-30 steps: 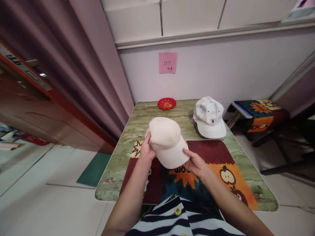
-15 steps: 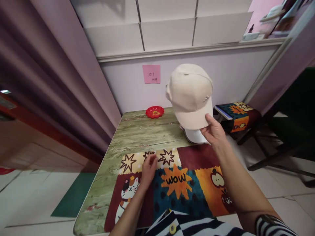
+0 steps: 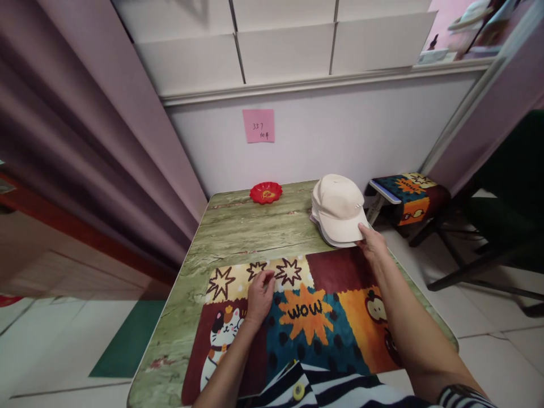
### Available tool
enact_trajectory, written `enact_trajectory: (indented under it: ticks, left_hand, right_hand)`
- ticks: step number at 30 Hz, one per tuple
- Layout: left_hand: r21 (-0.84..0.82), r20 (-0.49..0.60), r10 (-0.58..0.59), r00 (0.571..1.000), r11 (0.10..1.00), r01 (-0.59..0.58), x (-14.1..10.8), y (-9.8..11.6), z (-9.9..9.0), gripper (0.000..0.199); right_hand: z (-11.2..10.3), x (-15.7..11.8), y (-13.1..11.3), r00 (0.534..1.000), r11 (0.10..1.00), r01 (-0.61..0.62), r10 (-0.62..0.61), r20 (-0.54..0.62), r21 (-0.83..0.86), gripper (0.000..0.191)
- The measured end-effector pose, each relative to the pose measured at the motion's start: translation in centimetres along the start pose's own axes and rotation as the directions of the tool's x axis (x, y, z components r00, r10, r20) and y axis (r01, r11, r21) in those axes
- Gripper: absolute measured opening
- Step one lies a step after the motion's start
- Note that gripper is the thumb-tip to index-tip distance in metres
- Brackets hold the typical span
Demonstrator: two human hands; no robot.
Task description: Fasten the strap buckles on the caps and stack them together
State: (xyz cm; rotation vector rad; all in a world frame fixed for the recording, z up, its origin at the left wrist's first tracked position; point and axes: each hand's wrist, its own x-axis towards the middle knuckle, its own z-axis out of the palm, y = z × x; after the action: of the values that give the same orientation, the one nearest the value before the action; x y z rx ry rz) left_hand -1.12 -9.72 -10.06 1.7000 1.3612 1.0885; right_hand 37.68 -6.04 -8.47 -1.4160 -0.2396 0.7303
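Observation:
A cream baseball cap (image 3: 339, 198) sits at the table's back right, brim toward me. Under it a grey-white cap (image 3: 335, 243) shows only at its edge, so the two look stacked. My right hand (image 3: 372, 243) pinches the right end of the cream cap's brim between thumb and fingers. Over the colourful patterned mat (image 3: 344, 272) rests my left hand (image 3: 260, 294), its fingers loosely curled together; nothing can be made out in them.
A red scalloped dish (image 3: 266, 193) stands at the back of the green wood-pattern table (image 3: 238, 226). A pink note (image 3: 259, 126) is stuck to the wall. To the right are a small stand with a similar cloth (image 3: 410, 195) and a dark chair (image 3: 505, 198).
My right hand has lowered the cream cap from the air onto the grey-white cap, still holding its brim. My left hand has hardly moved.

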Motion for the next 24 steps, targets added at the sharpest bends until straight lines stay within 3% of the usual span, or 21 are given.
enact_trajectory:
  ticks: [4, 7, 9, 11, 13, 15, 18, 20, 24]
  left_hand:
    - [0.022, 0.007, 0.037, 0.999, 0.999, -0.037, -0.2, -0.6, 0.1, 0.015]
    - [0.065, 0.013, 0.077, 0.997, 0.995, -0.077, -0.1, -1.0, 0.2, 0.017]
    - [0.086, 0.010, 0.098, 0.995, 0.991, -0.098, -0.1, -1.2, 0.2, 0.017]
    - [0.094, 0.005, 0.109, 0.994, 0.990, -0.109, -0.1, -1.3, 0.3, 0.016]
    - [0.097, 0.007, 0.111, 0.994, 0.989, -0.111, -0.1, -1.4, 0.3, 0.017]
    - [0.098, 0.013, 0.108, 0.994, 0.989, -0.109, -0.2, -1.3, 0.2, 0.017]
    - [0.095, 0.017, 0.113, 0.993, 0.989, -0.114, -0.3, -1.3, 0.2, 0.018]
    - [0.097, 0.015, 0.119, 0.993, 0.988, -0.119, -0.3, -1.2, 0.1, 0.018]
    - [0.082, 0.012, 0.116, 0.993, 0.990, -0.116, -0.3, -1.4, 0.2, 0.017]
  right_hand:
    - [-1.1, -0.1, 0.0, 0.986, 0.975, 0.105, -0.128, -0.107, -0.198, 0.053]
    - [-1.4, -0.5, -0.8, 0.942, 0.913, 0.206, -0.282, -0.179, -0.353, 0.082]
    - [-0.7, -1.0, -1.7, 0.875, 0.790, 0.332, -0.463, -0.145, -0.515, 0.093]
    - [0.9, -1.7, -2.5, 0.782, 0.598, 0.448, -0.623, -0.033, -0.665, 0.102]
    - [2.8, -2.3, -2.9, 0.724, 0.444, 0.501, -0.686, 0.079, -0.743, 0.111]
    - [4.5, -2.7, -2.7, 0.734, 0.369, 0.494, -0.662, 0.150, -0.787, 0.121]
    - [5.5, -2.5, -1.3, 0.827, 0.338, 0.417, -0.527, 0.197, -0.844, 0.133]
    - [5.3, -2.0, -0.2, 0.865, 0.312, 0.381, -0.453, 0.216, -0.870, 0.137]
    - [4.3, -0.8, 1.1, 0.869, 0.262, 0.384, -0.428, 0.250, -0.886, 0.141]
